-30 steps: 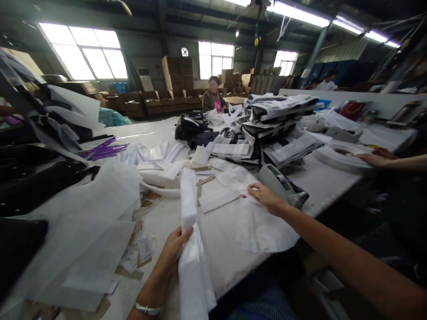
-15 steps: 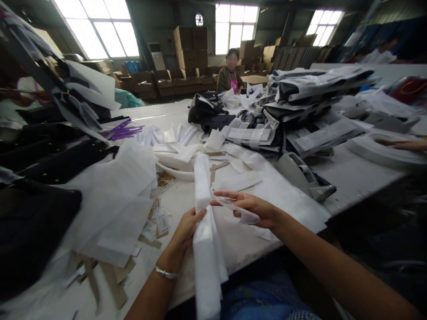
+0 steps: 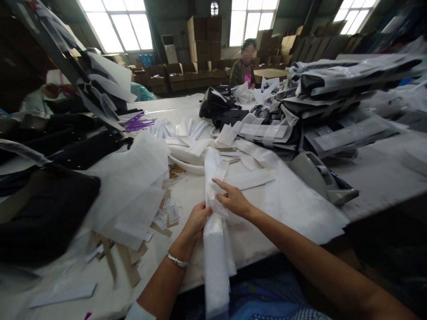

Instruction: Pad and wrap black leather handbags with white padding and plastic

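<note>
A long bundle of soft white strips (image 3: 216,262) runs from the table down over its front edge toward my lap. My left hand (image 3: 196,220) is closed around the bundle at its middle, thumb on top. A thin, see-through white strip (image 3: 219,208) lies across the bundle just above that thumb. Over it is my right hand (image 3: 235,200), its index finger stretched across the bundle and the other fingers curled at the strip. Part of the strip is hidden beneath those fingers.
White sheets (image 3: 133,191) and brown paper scraps (image 3: 126,264) lie to the left, beside black bags (image 3: 50,209). A grey plastic tape dispenser-like object (image 3: 315,173) stands right. Wrapped bags (image 3: 350,89) are piled behind it. A person (image 3: 245,66) sits across the table.
My right hand has moved left onto the bundle, bringing the see-through strip against it. My left hand keeps its grip. The whole view has shifted, with things appearing farther right.
</note>
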Available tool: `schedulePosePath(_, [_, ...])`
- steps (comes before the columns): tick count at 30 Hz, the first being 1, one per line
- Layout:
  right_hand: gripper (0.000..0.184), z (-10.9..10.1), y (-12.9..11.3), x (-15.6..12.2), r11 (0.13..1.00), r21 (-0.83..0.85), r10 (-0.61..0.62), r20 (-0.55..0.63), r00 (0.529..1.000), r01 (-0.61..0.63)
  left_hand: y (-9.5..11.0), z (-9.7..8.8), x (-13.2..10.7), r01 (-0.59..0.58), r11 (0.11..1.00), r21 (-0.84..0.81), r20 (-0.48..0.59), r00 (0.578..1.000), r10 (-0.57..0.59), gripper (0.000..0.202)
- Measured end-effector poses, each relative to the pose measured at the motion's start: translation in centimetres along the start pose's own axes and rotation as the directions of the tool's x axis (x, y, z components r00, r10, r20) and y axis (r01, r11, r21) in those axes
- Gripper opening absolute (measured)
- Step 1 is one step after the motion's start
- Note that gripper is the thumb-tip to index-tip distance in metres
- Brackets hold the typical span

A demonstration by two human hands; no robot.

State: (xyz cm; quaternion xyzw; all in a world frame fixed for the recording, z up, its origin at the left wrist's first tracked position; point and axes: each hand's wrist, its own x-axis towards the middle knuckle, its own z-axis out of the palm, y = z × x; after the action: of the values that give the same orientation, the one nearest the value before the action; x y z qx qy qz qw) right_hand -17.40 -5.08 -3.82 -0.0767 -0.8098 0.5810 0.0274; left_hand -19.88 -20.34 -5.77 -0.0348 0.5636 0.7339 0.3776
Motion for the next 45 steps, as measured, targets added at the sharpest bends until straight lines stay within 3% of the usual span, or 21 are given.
schedulePosePath(4, [0.065, 0.5, 0.9, 0.4, 0.979, -0.198, -0.049, -0.010, 0.999, 0.046, 0.1, 0.2, -0.2, -0.015, 1.000, 0.003, 0.015, 1.000, 0.015, 0.050])
schedulePosePath(8, [0.065, 0.8, 1.2, 0.7, 0.957, -0.284, -0.062, -0.012, 0.998, 0.056, 0.1, 0.0, -0.2, -0.007, 1.000, -0.014, 0.049, 0.999, 0.008, 0.048])
schedulePosePath(13, [0.063, 0.7, 1.5, 0.7, 0.956, -0.291, -0.028, -0.008, 1.000, 0.025, 0.7, -1.3, -0.1, 0.038, 0.998, -0.058, 0.113, 0.993, -0.032, 0.039])
schedulePosePath(16, [0.063, 0.8, 1.6, 0.8, 0.963, -0.268, -0.015, 0.002, 1.000, 0.015, 1.0, -1.6, -0.1, 0.082, 0.993, -0.089, 0.147, 0.987, -0.068, 0.049])
schedulePosePath(20, [0.066, 0.7, 1.0, 0.6, 0.970, -0.245, -0.002, 0.024, 1.000, 0.008, 0.4, -1.1, 0.0, 0.054, 0.996, -0.068, 0.077, 0.996, -0.048, 0.045])
schedulePosePath(23, [0.067, 0.1, 0.6, -1.0, 0.987, -0.161, 0.010, -0.014, 1.000, -0.012, -0.2, -0.7, 0.2, 0.036, 0.998, -0.046, 0.018, 0.999, -0.036, 0.034])
schedulePosePath(25, [0.071, -0.6, 0.7, -3.1, 0.990, -0.134, -0.046, -0.044, 0.998, 0.039, -0.2, -0.6, 0.2, 0.033, 0.999, -0.037, -0.012, 0.999, -0.034, 0.031])
schedulePosePath(29, [0.078, -1.4, 2.0, -7.7, 0.945, -0.297, -0.128, 0.039, 0.991, 0.134, 0.0, -0.4, 0.2, 0.022, 1.000, -0.014, -0.061, 0.998, -0.023, 0.025])
schedulePosePath(32, [0.056, -1.2, 2.1, -9.8, 0.915, -0.386, -0.106, 0.058, 0.993, 0.120, 0.2, -0.2, 0.1, 0.019, 1.000, 0.012, -0.076, 0.997, -0.018, 0.024])
schedulePosePath(34, [0.045, -1.0, 1.3, -10.7, 0.956, -0.283, -0.060, 0.057, 0.997, 0.074, 0.3, -0.1, -0.1, 0.022, 0.999, 0.029, -0.071, 0.997, -0.020, 0.025])
schedulePosePath(36, [0.045, -1.1, 0.2, -10.9, 0.999, -0.032, 0.033, 0.233, 0.972, -0.026, 0.4, 0.0, -0.2, 0.027, 0.999, 0.042, -0.061, 0.998, -0.025, 0.025])
schedulePosePath(37, [0.047, -1.5, -0.3, -10.7, 0.992, 0.077, 0.062, 0.374, 0.925, -0.098, 0.5, 0.1, -0.3, 0.031, 0.998, 0.047, -0.059, 0.998, -0.028, 0.024])
schedulePosePath(38, [0.048, -2.1, -0.7, -10.2, 0.979, 0.127, 0.079, 0.479, 0.874, -0.158, 0.5, 0.1, -0.3, 0.034, 0.998, 0.050, -0.059, 0.998, -0.031, 0.023])
schedulePosePath(39, [0.047, -3.1, -0.8, -9.4, 0.980, 0.099, 0.100, 0.502, 0.859, -0.171, 0.6, 0.1, -0.3, 0.039, 0.998, 0.053, -0.063, 0.997, -0.035, 0.021])
schedulePosePath(40, [0.044, -4.2, -0.8, -8.2, 0.989, 0.011, 0.127, 0.435, 0.891, -0.147, 0.6, 0.1, -0.4, 0.044, 0.998, 0.055, -0.070, 0.997, -0.040, 0.019])
schedulePosePath(41, [0.043, -5.6, -0.6, -6.6, 0.987, -0.113, 0.142, 0.281, 0.949, -0.114, 0.6, 0.2, -0.4, 0.051, 0.997, 0.056, -0.080, 0.996, -0.046, 0.017])
schedulePosePath(42, [0.040, -7.1, -0.2, -4.7, 0.951, -0.294, 0.116, 0.041, 0.992, -0.099, 0.7, 0.2, -0.4, 0.057, 0.997, 0.057, -0.091, 0.994, -0.052, 0.016])
schedulePosePath(43, [0.036, -8.5, 0.3, -2.7, 0.920, -0.372, 0.099, -0.080, 0.992, -0.122, 0.7, 0.2, -0.3, 0.063, 0.996, 0.059, -0.102, 0.993, -0.056, 0.014])
schedulePosePath(45, [0.032, -11.1, 1.5, 1.5, 0.875, -0.447, 0.105, -0.194, 0.975, -0.183, 0.6, 0.3, -0.3, 0.071, 0.996, 0.059, -0.118, 0.991, -0.063, 0.014])
